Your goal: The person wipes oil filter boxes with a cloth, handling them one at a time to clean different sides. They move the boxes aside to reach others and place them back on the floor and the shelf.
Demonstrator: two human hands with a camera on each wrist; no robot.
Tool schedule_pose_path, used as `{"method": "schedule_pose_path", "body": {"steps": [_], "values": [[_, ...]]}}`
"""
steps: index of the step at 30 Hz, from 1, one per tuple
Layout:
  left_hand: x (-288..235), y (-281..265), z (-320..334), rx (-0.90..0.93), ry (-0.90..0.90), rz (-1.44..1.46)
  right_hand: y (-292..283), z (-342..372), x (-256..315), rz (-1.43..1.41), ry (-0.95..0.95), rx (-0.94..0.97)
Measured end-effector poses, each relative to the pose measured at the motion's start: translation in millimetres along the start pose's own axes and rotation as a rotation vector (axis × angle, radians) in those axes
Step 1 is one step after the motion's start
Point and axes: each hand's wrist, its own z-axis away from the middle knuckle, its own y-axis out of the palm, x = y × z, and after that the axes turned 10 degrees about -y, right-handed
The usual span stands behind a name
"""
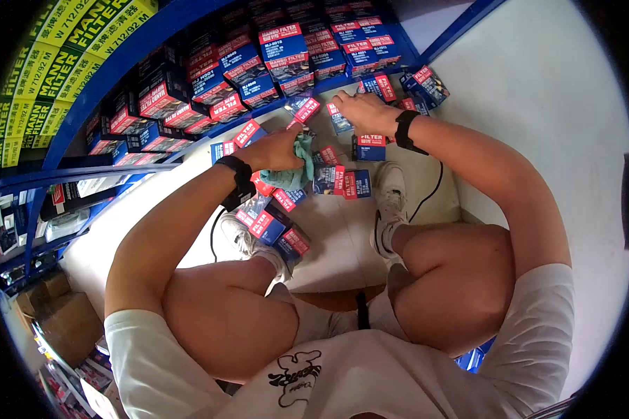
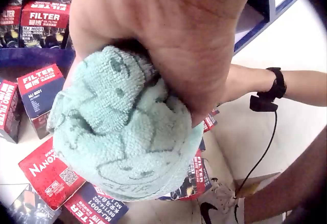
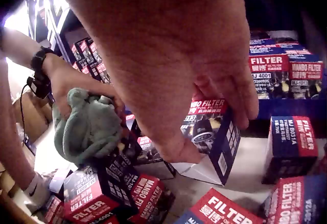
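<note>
A bunched light-green cloth (image 2: 127, 132) is gripped in my left hand (image 1: 278, 149), whose fingers curl round it above the boxes on the floor. In the right wrist view the cloth (image 3: 87, 127) hangs from that hand, left of my right hand. My right hand (image 3: 179, 65) pinches a red and blue filter box (image 3: 214, 144) standing on the floor, thumb on the near side and fingers over the far side. In the head view this hand (image 1: 367, 114) is near the shelf's front edge.
Filter boxes fill the blue shelf (image 1: 258, 112) in front, with yellow-green boxes (image 1: 70, 56) at the left. Several loose boxes (image 1: 356, 183) lie between the shoes (image 1: 393, 195). A white wall or panel stands at the right, cartons (image 1: 70, 325) at the lower left.
</note>
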Motion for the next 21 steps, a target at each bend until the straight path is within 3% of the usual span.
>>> {"method": "schedule_pose_path", "body": {"steps": [4, 7, 9, 16, 19, 21], "values": [[3.5, 4.3, -2.0, 0.005, -0.004, 0.001, -2.6, 17.3, -3.8, -0.025, -0.030, -0.089], [-1.0, 2.8, 3.4, -0.029, 0.000, 0.008, -9.8, 28.8, -4.7, -0.048, -0.004, -0.050], [-7.4, -2.3, 8.6, 0.026, -0.091, -0.009, -13.8, 33.0, -5.1, -0.096, 0.044, 0.016], [0.4, 9.3, 3.5, -0.040, -0.059, -0.056, -12.6, 42.7, -5.2, -0.099, 0.043, 0.014], [-2.2, 8.2, 5.2, -0.038, -0.073, -0.076, -13.9, 47.3, -0.4, -0.125, 0.054, 0.098], [3.7, 12.2, 5.6, -0.128, -0.012, -0.065, -13.0, 48.0, 2.3, -0.133, 0.045, 0.105]]}}
